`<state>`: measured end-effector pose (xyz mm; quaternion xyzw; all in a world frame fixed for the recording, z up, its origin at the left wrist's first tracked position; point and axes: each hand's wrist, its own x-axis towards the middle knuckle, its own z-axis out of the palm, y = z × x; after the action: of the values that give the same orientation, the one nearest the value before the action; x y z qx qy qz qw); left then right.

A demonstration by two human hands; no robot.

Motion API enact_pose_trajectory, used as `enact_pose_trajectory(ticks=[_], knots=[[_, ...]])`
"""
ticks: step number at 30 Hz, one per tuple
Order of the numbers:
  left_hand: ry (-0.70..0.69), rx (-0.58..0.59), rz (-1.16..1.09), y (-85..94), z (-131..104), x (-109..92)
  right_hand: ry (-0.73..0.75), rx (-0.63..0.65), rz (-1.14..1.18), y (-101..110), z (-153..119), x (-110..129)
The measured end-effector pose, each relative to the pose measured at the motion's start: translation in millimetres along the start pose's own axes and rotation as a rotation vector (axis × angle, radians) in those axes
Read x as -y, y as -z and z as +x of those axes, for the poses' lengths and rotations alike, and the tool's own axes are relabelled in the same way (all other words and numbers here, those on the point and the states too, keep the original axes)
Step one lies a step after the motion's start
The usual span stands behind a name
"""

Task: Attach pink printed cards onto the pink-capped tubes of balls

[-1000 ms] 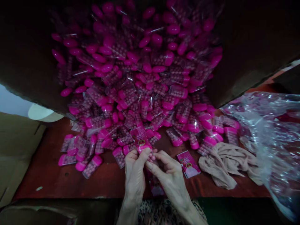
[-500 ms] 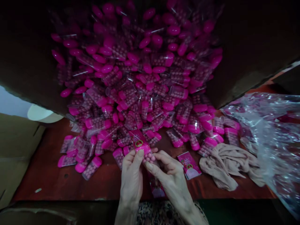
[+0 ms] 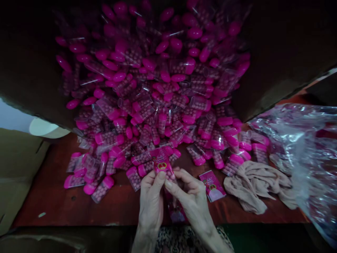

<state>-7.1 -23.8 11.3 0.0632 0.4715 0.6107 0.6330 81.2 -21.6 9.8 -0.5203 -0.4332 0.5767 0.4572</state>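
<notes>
Between both hands is a small clear candy bottle [image 3: 170, 174] of pink balls, its upper part inside a printed pink label sleeve [image 3: 161, 160]. My left hand [image 3: 151, 196] pinches it from the left, thumb on the front. My right hand [image 3: 190, 191] grips the lower right side with thumb and fingers. Part of the bottle is hidden by the fingers and sleeve. Under my hands, near the table edge, lie more printed pink sleeves [image 3: 176, 213], partly covered. To the right rests a flat stack of label sleeves [image 3: 212, 186].
A large heap of pink-capped candy bottles [image 3: 163, 121] spills from a dark box [image 3: 265, 70] onto the red table [image 3: 118, 207]. On the right are a crumpled beige cloth [image 3: 252, 186] and a clear plastic bag [image 3: 310, 158]. A white round object [image 3: 48, 128] and cardboard [image 3: 19, 168] stand left.
The sleeve has slid down over the bottle's pink cap, which showed below it before. My hands have come closer together, the left one shifting slightly right.
</notes>
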Motion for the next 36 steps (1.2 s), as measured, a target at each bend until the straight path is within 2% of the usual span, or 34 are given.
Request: enact_pose_trajectory(ticks=[4,8,10,13,15,17,24,31,36], knots=[[-0.009,0.002,-0.012,5.0,-0.7,-1.5,0.051,-0.005,-0.072,-1.7,0.9,-3.4],[0.011,-0.057,0.005,8.9,3.6,-7.1,-0.050,0.029,-0.024,-2.1,0.6,-6.7],[0.043,-0.109,0.028,8.6,3.8,-8.5,-0.053,0.013,-0.023,-1.8,-1.4,-7.8],[0.069,-0.173,0.039,5.6,-1.1,-7.5,0.124,-0.050,-0.128,-0.1,-6.1,-8.0],[0.096,-0.161,0.035,3.1,-6.3,-5.0,0.268,-0.093,-0.199,1.9,-8.6,-7.7],[0.125,-0.133,0.028,1.3,-10.9,-2.3,0.343,-0.122,-0.241,4.1,-9.8,-7.6],[0.168,-0.170,0.002,2.0,-14.8,-0.3,0.265,-0.107,-0.219,7.1,-7.7,-11.4],[0.159,-0.136,0.004,11.7,-15.5,-3.4,0.220,-0.045,-0.197,2.6,-8.0,-14.5],[0.156,-0.125,0.024,12.2,-17.0,-6.1,0.228,-0.055,-0.201,2.8,-7.8,-15.4]])
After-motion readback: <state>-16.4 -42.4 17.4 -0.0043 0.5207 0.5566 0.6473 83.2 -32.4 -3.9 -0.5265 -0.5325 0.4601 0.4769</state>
